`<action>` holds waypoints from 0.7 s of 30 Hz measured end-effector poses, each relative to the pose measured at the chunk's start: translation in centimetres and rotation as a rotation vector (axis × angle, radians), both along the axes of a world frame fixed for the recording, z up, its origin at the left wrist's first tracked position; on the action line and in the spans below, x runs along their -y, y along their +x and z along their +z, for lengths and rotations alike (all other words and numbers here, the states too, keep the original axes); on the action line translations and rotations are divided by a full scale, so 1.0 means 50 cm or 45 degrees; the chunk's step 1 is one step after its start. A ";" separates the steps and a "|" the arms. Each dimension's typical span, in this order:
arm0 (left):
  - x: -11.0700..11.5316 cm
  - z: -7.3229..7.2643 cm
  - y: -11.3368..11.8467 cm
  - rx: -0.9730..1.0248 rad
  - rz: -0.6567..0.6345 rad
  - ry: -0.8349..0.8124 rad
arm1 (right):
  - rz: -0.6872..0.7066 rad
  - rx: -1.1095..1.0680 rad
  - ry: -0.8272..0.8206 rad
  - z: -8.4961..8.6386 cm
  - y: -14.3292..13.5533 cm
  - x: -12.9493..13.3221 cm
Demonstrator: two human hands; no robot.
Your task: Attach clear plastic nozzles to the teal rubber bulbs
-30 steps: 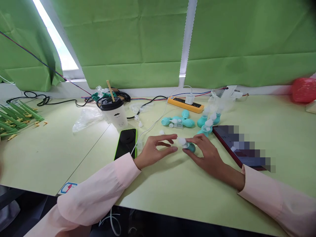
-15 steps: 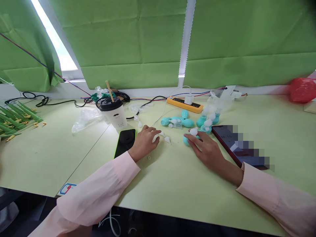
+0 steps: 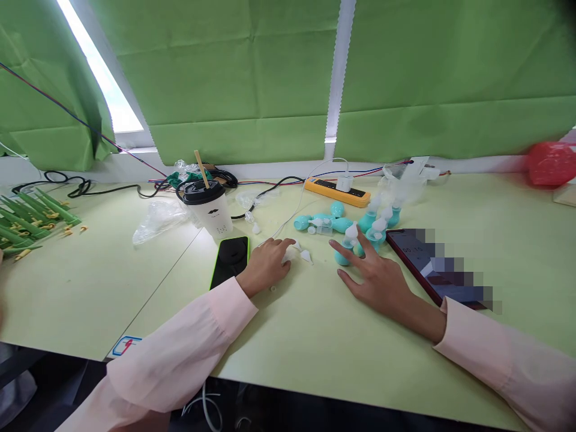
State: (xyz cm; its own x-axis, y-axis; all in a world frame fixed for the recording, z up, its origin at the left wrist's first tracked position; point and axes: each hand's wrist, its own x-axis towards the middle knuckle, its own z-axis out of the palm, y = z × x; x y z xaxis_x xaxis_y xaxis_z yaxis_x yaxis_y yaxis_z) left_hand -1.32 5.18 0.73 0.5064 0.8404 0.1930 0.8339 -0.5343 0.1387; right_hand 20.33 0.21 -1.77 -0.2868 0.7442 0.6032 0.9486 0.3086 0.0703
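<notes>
Two hands rest on the pale green table: the left hand lies curled over small white caps, its fingers loosely closed, while the right hand spreads open, touching an upright teal bulb. Farther off lie more teal bulbs, a phone, a coffee cup.

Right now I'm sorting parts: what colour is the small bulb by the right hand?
Teal small bulb with white cap, head view.
</notes>
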 end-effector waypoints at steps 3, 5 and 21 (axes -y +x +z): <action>0.002 0.004 0.002 0.128 -0.020 -0.031 | -0.055 -0.021 0.016 0.013 -0.006 0.009; 0.006 0.007 0.006 0.270 -0.088 -0.058 | -0.045 -0.057 0.039 0.019 -0.008 0.013; 0.057 0.011 0.034 1.111 -0.472 -1.405 | 0.916 -0.027 0.099 0.008 -0.011 0.040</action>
State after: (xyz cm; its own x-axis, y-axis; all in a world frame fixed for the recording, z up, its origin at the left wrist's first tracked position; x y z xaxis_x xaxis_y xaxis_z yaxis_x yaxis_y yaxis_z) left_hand 0.37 2.33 1.28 0.7852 0.6115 -0.0982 0.1119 0.0159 0.9936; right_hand 19.76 -1.79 -1.38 -0.6769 0.3302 0.6578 0.5140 0.8518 0.1013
